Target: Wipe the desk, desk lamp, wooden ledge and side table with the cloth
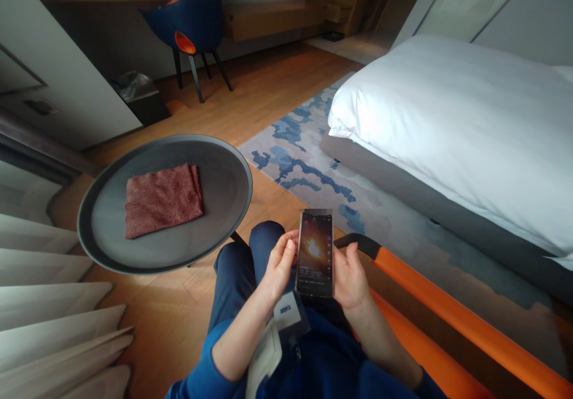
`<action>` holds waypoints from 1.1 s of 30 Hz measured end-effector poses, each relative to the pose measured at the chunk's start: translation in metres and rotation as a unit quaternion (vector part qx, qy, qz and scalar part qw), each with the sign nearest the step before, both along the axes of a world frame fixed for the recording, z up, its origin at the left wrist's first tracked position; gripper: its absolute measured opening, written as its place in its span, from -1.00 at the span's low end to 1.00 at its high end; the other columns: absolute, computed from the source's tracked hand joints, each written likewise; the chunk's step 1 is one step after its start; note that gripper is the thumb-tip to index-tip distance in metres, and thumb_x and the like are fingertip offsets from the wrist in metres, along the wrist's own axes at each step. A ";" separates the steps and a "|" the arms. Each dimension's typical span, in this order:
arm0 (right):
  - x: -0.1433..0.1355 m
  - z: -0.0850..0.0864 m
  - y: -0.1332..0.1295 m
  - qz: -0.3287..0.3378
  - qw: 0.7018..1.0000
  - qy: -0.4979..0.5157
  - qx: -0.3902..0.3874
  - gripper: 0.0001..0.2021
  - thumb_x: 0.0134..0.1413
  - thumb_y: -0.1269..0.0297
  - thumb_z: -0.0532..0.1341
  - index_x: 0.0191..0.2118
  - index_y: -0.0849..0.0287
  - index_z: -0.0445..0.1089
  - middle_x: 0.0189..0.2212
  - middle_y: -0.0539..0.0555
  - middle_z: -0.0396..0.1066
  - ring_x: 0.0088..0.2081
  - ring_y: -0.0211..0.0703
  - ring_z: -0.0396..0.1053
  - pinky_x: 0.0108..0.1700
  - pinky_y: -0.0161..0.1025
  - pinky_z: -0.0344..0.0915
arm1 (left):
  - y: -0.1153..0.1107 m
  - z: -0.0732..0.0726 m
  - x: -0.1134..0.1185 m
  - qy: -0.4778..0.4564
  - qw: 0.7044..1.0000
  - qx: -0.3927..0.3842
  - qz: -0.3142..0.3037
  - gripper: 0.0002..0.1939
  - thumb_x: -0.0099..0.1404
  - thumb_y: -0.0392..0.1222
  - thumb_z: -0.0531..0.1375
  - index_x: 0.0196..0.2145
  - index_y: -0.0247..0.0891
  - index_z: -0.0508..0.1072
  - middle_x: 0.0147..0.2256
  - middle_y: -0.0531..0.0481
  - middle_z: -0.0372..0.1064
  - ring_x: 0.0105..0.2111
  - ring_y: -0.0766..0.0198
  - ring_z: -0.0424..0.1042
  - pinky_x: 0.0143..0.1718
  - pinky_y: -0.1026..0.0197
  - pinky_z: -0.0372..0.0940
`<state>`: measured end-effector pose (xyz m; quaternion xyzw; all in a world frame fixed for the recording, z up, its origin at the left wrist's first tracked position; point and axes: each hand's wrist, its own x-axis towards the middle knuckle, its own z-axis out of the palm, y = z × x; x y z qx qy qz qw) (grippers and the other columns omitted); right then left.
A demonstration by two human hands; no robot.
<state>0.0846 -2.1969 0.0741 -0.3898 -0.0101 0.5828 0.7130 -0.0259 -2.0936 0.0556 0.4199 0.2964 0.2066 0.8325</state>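
Note:
I sit with a dark smartphone [315, 254] held upright over my lap, its screen lit with an orange glow. My left hand [280, 263] grips the phone's left edge, with the thumb lying near the screen. My right hand [350, 277] cups the phone's right edge from behind. A white tag [286, 312] hangs at my chest just below the phone.
A round grey side table [224, 178] stands to my left with a folded reddish cloth [162, 199] on it. An orange chair arm [447, 309] runs along my right. A white bed [456, 124] is at right, a blue chair [192, 26] by the far desk, a bin [138, 92] nearby.

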 end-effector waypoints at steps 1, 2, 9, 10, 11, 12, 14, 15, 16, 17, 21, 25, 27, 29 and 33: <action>0.000 0.000 0.000 0.004 1.000 -0.001 0.008 -0.36 -0.10 -0.34 0.19 -0.07 0.10 0.44 -0.08 0.15 0.46 0.09 0.08 0.31 0.18 0.10 0.19 | 0.001 0.001 -0.001 0.001 1.000 0.000 0.001 -0.39 0.27 0.27 0.07 0.04 -0.30 0.30 -0.09 -0.16 0.42 -0.17 0.17 0.40 -0.21 0.18 0.26; -0.001 0.001 0.000 0.008 1.000 -0.002 0.017 -0.34 -0.11 -0.35 0.18 -0.06 0.11 0.44 -0.08 0.15 0.46 0.10 0.08 0.30 0.18 0.10 0.18 | 0.001 0.002 -0.001 -0.003 1.000 0.002 0.002 -0.39 0.26 0.26 0.09 0.04 -0.29 0.30 -0.09 -0.15 0.42 -0.17 0.18 0.39 -0.18 0.19 0.26; -0.003 -0.004 0.003 0.008 1.000 -0.004 0.023 -0.33 -0.17 -0.36 0.22 -0.11 0.13 0.47 -0.10 0.17 0.48 0.11 0.11 0.29 0.20 0.11 0.16 | 0.002 -0.004 -0.002 -0.064 0.997 0.036 -0.018 -0.26 0.05 -0.03 0.38 0.09 -0.23 0.15 -0.03 -0.16 0.30 -0.07 0.16 0.32 -0.14 0.16 0.28; -0.003 -0.005 0.004 0.006 1.000 -0.006 0.018 -0.33 -0.19 -0.36 0.23 -0.13 0.13 0.48 -0.11 0.16 0.48 0.11 0.11 0.29 0.19 0.11 0.16 | 0.002 -0.005 -0.001 -0.058 0.997 0.044 -0.021 -0.26 0.04 -0.07 0.38 0.09 -0.22 0.13 -0.04 -0.15 0.30 -0.08 0.16 0.32 -0.17 0.17 0.28; -0.003 -0.007 0.004 0.005 1.000 -0.008 0.012 -0.34 -0.20 -0.36 0.23 -0.15 0.13 0.49 -0.12 0.16 0.49 0.11 0.12 0.29 0.19 0.11 0.17 | 0.001 -0.006 -0.001 -0.051 0.997 0.047 -0.021 -0.27 0.03 -0.10 0.38 0.08 -0.23 0.11 -0.06 -0.14 0.30 -0.10 0.17 0.32 -0.19 0.18 0.28; -0.002 -0.008 0.004 0.003 1.000 -0.011 0.006 -0.34 -0.21 -0.36 0.24 -0.17 0.13 0.49 -0.12 0.16 0.49 0.11 0.12 0.29 0.19 0.12 0.17 | 0.001 -0.006 0.001 -0.046 0.998 0.045 -0.020 -0.29 0.03 -0.13 0.37 0.05 -0.23 0.11 -0.09 -0.12 0.30 -0.12 0.19 0.33 -0.20 0.19 0.28; -0.003 -0.010 0.004 0.002 1.000 -0.016 -0.002 -0.34 -0.22 -0.37 0.24 -0.18 0.13 0.49 -0.12 0.16 0.49 0.11 0.13 0.29 0.19 0.13 0.18 | 0.001 -0.007 0.004 -0.042 0.999 0.029 -0.011 -0.34 -0.01 -0.18 0.36 -0.02 -0.24 0.12 -0.16 -0.07 0.32 -0.18 0.23 0.35 -0.23 0.22 0.28; -0.004 -0.010 0.004 0.002 1.000 -0.017 -0.004 -0.34 -0.22 -0.37 0.24 -0.18 0.13 0.49 -0.11 0.16 0.48 0.11 0.13 0.29 0.19 0.14 0.17 | 0.001 -0.006 0.006 -0.041 0.999 0.018 -0.004 -0.37 -0.01 -0.19 0.37 -0.06 -0.24 0.13 -0.19 -0.05 0.33 -0.21 0.26 0.35 -0.24 0.23 0.28; -0.005 -0.010 0.005 0.002 1.000 -0.016 -0.005 -0.33 -0.23 -0.37 0.24 -0.17 0.12 0.49 -0.10 0.16 0.48 0.12 0.13 0.28 0.19 0.14 0.17 | 0.001 -0.006 0.009 -0.043 0.999 0.008 0.006 -0.40 -0.02 -0.18 0.37 -0.10 -0.23 0.14 -0.23 -0.01 0.34 -0.24 0.29 0.35 -0.25 0.25 0.27; -0.006 -0.010 0.005 0.001 1.000 -0.015 -0.006 -0.33 -0.23 -0.37 0.24 -0.16 0.11 0.49 -0.09 0.16 0.48 0.12 0.13 0.28 0.20 0.15 0.16 | 0.002 -0.006 0.011 -0.044 0.999 0.000 0.017 -0.43 -0.02 -0.14 0.38 -0.14 -0.24 0.17 -0.27 0.01 0.34 -0.27 0.31 0.35 -0.25 0.27 0.27; -0.010 -0.006 0.007 0.000 1.000 -0.004 -0.003 -0.34 -0.26 -0.35 0.28 -0.13 0.08 0.48 -0.06 0.15 0.46 0.15 0.13 0.25 0.22 0.17 0.11 | 0.011 -0.002 0.017 -0.025 0.999 0.001 0.047 -0.53 0.10 0.18 0.28 -0.33 -0.27 0.26 -0.48 0.12 0.24 -0.50 0.42 0.25 -0.47 0.35 0.19; -0.012 -0.004 0.008 0.020 1.000 0.019 0.011 -0.31 -0.26 -0.37 0.26 -0.09 0.05 0.46 -0.03 0.16 0.44 0.17 0.16 0.23 0.22 0.24 0.07 | 0.024 0.000 0.013 -0.004 0.998 -0.006 0.059 -0.49 0.22 0.30 0.09 -0.25 -0.26 0.33 -0.48 0.08 0.25 -0.55 0.38 0.24 -0.65 0.35 0.08; -0.012 -0.005 0.008 0.027 0.999 0.029 0.014 -0.32 -0.27 -0.38 0.26 -0.10 0.04 0.45 -0.02 0.16 0.44 0.18 0.18 0.22 0.21 0.28 0.06 | 0.028 -0.002 0.010 -0.005 0.997 -0.018 0.074 -0.40 0.19 0.35 0.08 -0.15 -0.28 0.34 -0.36 -0.01 0.35 -0.41 0.30 0.35 -0.54 0.32 0.23; -0.012 -0.006 0.008 0.028 0.999 0.031 0.010 -0.31 -0.28 -0.38 0.26 -0.11 0.04 0.44 0.00 0.16 0.42 0.19 0.19 0.20 0.20 0.30 0.05 | 0.029 -0.006 0.007 -0.005 0.995 -0.036 0.093 -0.33 0.16 0.38 0.09 -0.13 -0.32 0.34 -0.31 -0.08 0.38 -0.30 0.24 0.39 -0.40 0.27 0.31; -0.011 -0.008 0.008 0.033 0.999 0.019 -0.004 -0.26 -0.30 -0.41 0.24 -0.05 0.04 0.41 0.04 0.19 0.39 0.21 0.22 0.16 0.18 0.34 0.04 | 0.029 -0.015 0.004 -0.009 0.993 -0.060 0.104 -0.34 0.17 0.37 0.09 -0.12 -0.32 0.35 -0.29 -0.11 0.39 -0.23 0.17 0.40 -0.32 0.21 0.32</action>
